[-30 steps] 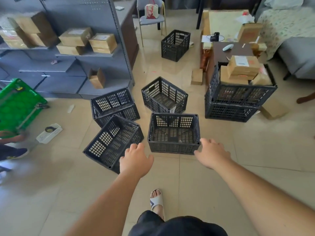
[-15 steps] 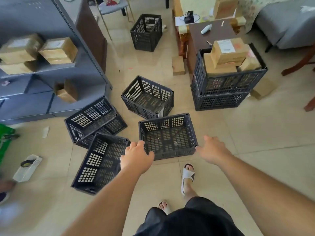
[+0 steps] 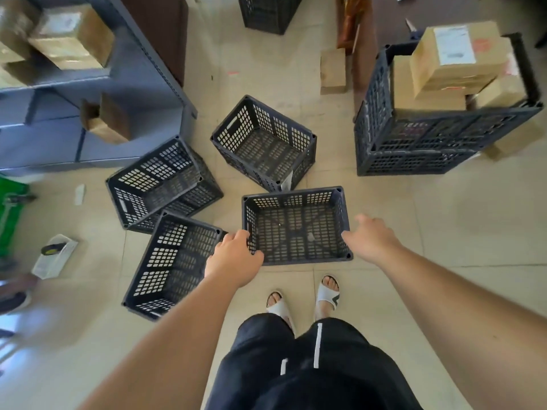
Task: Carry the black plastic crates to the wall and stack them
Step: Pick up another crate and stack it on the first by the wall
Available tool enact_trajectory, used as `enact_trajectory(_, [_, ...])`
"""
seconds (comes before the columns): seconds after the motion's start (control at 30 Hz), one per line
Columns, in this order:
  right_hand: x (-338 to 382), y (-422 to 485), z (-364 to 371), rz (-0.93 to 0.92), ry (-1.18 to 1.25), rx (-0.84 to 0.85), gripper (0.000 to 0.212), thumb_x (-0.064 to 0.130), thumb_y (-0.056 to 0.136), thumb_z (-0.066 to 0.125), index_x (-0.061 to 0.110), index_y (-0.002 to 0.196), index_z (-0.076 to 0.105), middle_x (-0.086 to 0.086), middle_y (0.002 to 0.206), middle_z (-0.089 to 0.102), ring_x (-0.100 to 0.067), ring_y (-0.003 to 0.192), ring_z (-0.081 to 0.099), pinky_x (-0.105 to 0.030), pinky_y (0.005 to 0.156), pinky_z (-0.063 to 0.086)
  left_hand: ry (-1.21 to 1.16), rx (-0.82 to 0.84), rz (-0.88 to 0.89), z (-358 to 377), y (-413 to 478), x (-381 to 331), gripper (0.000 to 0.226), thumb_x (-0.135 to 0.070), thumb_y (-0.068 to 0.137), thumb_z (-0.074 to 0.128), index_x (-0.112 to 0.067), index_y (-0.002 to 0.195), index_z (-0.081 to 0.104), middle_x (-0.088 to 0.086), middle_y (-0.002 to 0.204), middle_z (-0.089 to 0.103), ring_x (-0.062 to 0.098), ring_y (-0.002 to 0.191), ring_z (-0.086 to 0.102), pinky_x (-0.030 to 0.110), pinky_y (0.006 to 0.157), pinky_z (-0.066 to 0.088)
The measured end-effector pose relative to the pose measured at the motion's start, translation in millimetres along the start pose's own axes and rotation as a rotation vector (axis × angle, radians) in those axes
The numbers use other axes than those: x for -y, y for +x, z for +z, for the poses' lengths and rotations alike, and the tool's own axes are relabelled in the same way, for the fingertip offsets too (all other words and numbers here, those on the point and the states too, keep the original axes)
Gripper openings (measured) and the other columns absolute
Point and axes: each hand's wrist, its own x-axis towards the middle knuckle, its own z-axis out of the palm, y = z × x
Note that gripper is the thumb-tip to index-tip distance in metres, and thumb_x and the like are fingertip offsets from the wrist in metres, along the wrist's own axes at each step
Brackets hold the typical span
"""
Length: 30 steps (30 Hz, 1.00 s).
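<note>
An empty black plastic crate stands upright on the tiled floor just in front of my feet. My left hand is at the crate's left wall, fingers curled over its near-left rim. My right hand is at the crate's right wall with fingers spread; whether it touches is unclear. Another empty crate lies tilted to the left, a third sits behind, and two nested crates lean at the left.
Stacked crates holding cardboard boxes stand at the right. A grey shelf unit with boxes fills the upper left. One more black crate stands far back. A small box and a white object lie on the floor.
I have stepped closer and bent over the crate. Both hands moved from in front of it to its two side walls; the left hand's fingers now hook its rim.
</note>
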Motion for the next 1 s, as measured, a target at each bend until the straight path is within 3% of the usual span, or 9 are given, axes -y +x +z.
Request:
enact_trajectory(0.2, [22.5, 52.3, 15.4, 0.063, 0.001, 0.021, 0.062, 0.048, 0.09, 0.054, 0.019, 0.144, 0.042, -0.016, 0.131, 0.052, -0.042, 0.118, 0.054, -0.049, 0.097, 0.049, -0.153, 0.112, -0.025, 6.5, 77.1, 8.1, 0.064, -0.043, 0.093, 0.054, -0.027, 0.153, 0.037, 0.006, 0.15, 0.043, 0.031, 0.128, 0.05, 0.048, 0.103, 0.047])
enact_trajectory(0.37, [33.8, 101.3, 40.6, 0.161, 0.001, 0.001, 0.057, 0.045, 0.093, 0.054, 0.015, 0.14, 0.043, -0.017, 0.128, 0.052, -0.041, 0.115, 0.055, -0.045, 0.094, 0.05, -0.265, 0.227, -0.03, 30.4, 149.4, 24.7, 0.062, -0.036, 0.097, 0.054, -0.024, 0.154, 0.035, 0.008, 0.149, 0.046, 0.027, 0.113, 0.058, 0.034, 0.084, 0.049])
enact_trajectory(0.57, [36.7, 165.6, 86.7, 0.183, 0.014, 0.012, 0.05, 0.038, 0.092, 0.054, 0.012, 0.135, 0.045, -0.016, 0.123, 0.053, -0.04, 0.112, 0.055, -0.046, 0.093, 0.051, -0.283, 0.285, -0.09, 74.6, 219.9, 49.7, 0.06, -0.035, 0.097, 0.053, -0.025, 0.153, 0.036, 0.006, 0.149, 0.048, 0.026, 0.111, 0.058, 0.036, 0.089, 0.05])
enact_trajectory(0.7, [22.7, 224.0, 129.9, 0.214, 0.07, 0.018, 0.052, 0.033, 0.092, 0.055, 0.014, 0.139, 0.045, -0.015, 0.128, 0.051, -0.037, 0.116, 0.053, -0.045, 0.095, 0.05, -0.276, 0.312, -0.151, 120.0, 268.4, 62.6, 0.059, -0.035, 0.096, 0.054, -0.027, 0.152, 0.037, 0.006, 0.151, 0.045, 0.03, 0.12, 0.056, 0.044, 0.1, 0.05])
enact_trajectory(0.83, [-2.7, 276.4, 167.0, 0.28, 0.109, 0.04, 0.058, 0.034, 0.094, 0.055, 0.013, 0.145, 0.039, -0.016, 0.136, 0.046, -0.04, 0.122, 0.05, -0.048, 0.098, 0.048, -0.31, 0.24, -0.203, 161.0, 310.7, 66.5, 0.053, -0.031, 0.097, 0.053, -0.025, 0.149, 0.041, 0.004, 0.142, 0.053, 0.024, 0.104, 0.06, 0.034, 0.083, 0.051])
enact_trajectory(1.0, [-36.8, 342.7, 202.8, 0.323, 0.123, 0.01, 0.054, 0.038, 0.09, 0.057, 0.011, 0.136, 0.045, -0.017, 0.125, 0.055, -0.042, 0.11, 0.057, -0.053, 0.092, 0.053, -0.362, 0.142, -0.243, 208.4, 371.8, 73.9, 0.052, -0.03, 0.098, 0.053, -0.024, 0.148, 0.041, 0.003, 0.142, 0.052, 0.014, 0.09, 0.061, 0.029, 0.067, 0.052])
